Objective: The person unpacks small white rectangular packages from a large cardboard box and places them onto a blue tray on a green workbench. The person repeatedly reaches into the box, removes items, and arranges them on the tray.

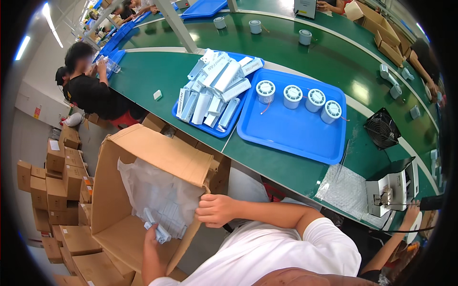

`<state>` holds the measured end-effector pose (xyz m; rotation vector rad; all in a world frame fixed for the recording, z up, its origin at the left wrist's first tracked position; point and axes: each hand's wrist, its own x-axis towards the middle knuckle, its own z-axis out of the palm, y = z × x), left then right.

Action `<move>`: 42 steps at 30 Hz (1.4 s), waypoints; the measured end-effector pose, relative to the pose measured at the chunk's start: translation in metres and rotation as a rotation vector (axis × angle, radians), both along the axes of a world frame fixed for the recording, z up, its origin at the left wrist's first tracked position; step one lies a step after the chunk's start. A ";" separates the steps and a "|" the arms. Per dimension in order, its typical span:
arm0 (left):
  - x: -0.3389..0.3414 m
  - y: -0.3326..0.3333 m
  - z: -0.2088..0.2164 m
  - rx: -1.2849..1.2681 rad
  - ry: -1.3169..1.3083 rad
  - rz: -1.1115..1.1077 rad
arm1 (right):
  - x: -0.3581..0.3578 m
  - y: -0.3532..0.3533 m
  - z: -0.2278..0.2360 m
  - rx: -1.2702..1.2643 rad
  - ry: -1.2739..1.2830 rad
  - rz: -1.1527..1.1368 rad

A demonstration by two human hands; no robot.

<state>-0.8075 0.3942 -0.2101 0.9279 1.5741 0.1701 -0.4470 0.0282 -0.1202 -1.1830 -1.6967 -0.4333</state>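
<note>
My left hand [151, 237] reaches into a large open cardboard box [157, 152]. Its fingers are closed round a couple of slim pale-blue and white plastic pieces [162, 233]. More such pieces [172, 217] lie deep in the box, beside a crumpled translucent plastic liner [143, 176]. At the box's right edge my right hand [211, 210] grips the cardboard, fingers wrapped over the rim. The box is tilted, its opening facing me. On the bench above it, a blue tray [222, 134] is heaped with similar long pale-blue and white pieces.
A second blue tray [291, 143] holds several round pale-blue fan units. Bubble wrap [341, 190], a black fan [382, 127] and a white device [389, 193] sit at the right, near another person's hand [411, 214]. A green conveyor [229, 40] runs behind; stacked cartons [62, 190] stand left.
</note>
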 end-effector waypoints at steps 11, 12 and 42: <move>0.113 -0.150 0.342 0.933 -0.181 -0.636 | 0.013 0.016 0.016 -0.004 -0.010 0.073; 0.136 -0.163 0.362 0.993 -0.196 -0.720 | 0.012 0.017 0.017 -0.005 -0.019 0.076; 0.564 -0.387 0.221 1.383 -0.407 -2.328 | 0.007 0.000 -0.007 0.028 0.026 0.064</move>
